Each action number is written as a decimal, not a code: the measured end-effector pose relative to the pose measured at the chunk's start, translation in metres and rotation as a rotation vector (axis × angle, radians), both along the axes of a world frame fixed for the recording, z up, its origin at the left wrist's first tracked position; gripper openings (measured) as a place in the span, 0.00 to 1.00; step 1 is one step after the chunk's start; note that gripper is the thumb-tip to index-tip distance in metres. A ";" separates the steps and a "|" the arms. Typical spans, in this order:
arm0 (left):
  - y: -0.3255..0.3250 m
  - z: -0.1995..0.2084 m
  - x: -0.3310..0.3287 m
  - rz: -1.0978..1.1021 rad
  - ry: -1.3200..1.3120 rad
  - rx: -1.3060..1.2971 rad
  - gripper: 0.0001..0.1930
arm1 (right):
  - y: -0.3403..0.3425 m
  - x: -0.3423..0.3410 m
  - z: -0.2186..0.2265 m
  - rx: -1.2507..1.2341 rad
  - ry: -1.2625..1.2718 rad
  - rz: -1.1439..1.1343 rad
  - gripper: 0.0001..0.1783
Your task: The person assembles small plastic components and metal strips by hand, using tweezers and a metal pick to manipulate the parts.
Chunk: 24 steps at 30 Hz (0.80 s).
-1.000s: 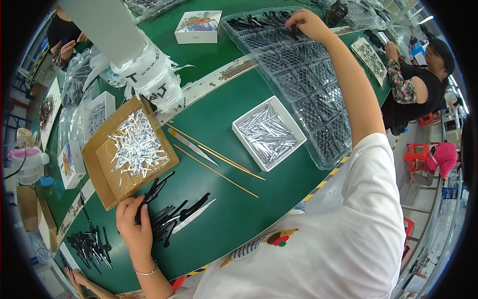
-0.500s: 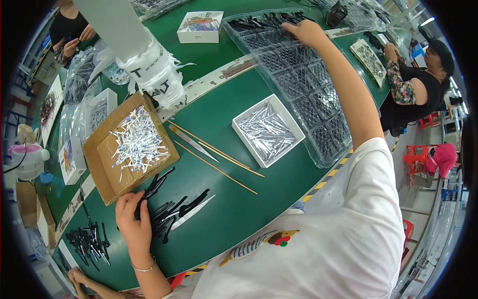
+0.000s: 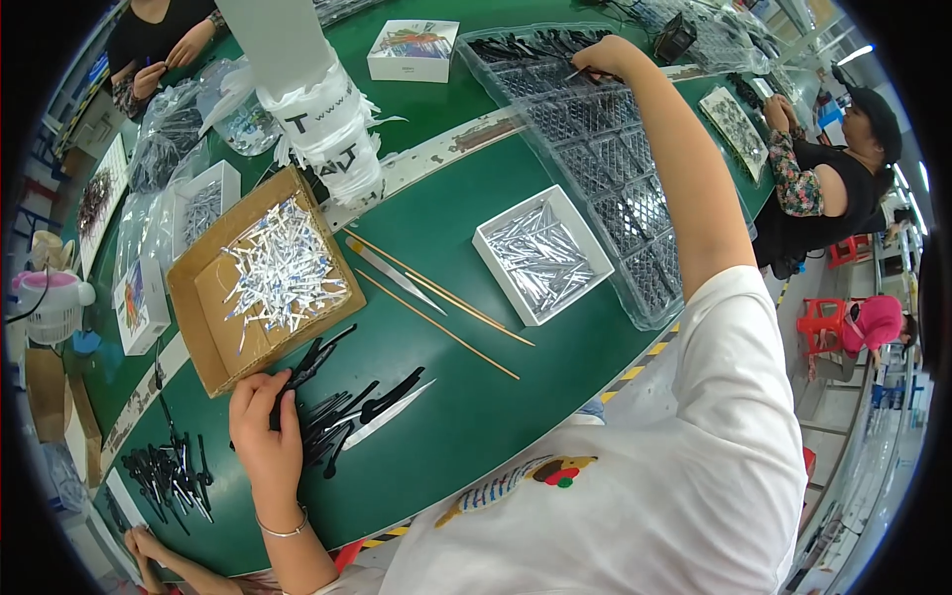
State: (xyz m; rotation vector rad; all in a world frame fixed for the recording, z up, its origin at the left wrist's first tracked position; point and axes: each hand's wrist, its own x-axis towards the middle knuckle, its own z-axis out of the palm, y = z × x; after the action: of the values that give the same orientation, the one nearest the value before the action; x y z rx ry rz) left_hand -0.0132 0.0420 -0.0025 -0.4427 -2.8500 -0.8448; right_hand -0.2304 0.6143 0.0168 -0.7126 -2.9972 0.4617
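My left hand [image 3: 266, 421] rests near the table's front left, its fingers closed around a bundle of slim black parts [image 3: 315, 365] that stick out past the thumb. Beside it lie more loose black parts [image 3: 332, 421] and a white pointed blade-like strip [image 3: 392, 414]. My right arm stretches to the far side, where my right hand [image 3: 607, 59] is over the far end of a clear plastic compartment tray [image 3: 585, 149]. Its fingers are pinched on a slim part with a light tip; the grip itself is partly hidden. Black parts [image 3: 526, 47] line that end of the tray.
A cardboard box [image 3: 213, 342] holds small white-and-blue pieces; a white box [image 3: 545, 315] holds silver pins. Thin wooden sticks [image 3: 446, 293] and tweezers [image 3: 397, 278] lie between. A wrapped post [image 3: 332, 139] rises behind. Co-workers sit at left and right; another's hands [image 3: 149, 545] are at lower left.
My right hand has gone from an extended finger over the tray's far end to a closed pinch there. My left hand keeps its hold. The view has shifted slightly.
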 end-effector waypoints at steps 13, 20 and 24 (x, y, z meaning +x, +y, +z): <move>-0.002 0.001 0.001 -0.015 0.018 0.000 0.11 | -0.006 -0.007 0.019 0.230 -0.413 0.074 0.09; 0.000 0.001 0.004 -0.025 0.014 -0.002 0.10 | 0.028 0.020 0.022 0.258 0.034 0.025 0.25; -0.007 -0.004 0.006 -0.062 0.091 -0.051 0.09 | -0.010 0.067 0.037 0.336 0.323 0.304 0.24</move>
State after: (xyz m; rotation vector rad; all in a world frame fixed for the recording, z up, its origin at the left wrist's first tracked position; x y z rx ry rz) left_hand -0.0071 0.0347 -0.0063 -0.5633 -2.7927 -0.7439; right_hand -0.1633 0.6043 0.0535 -0.1401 -2.7720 0.0608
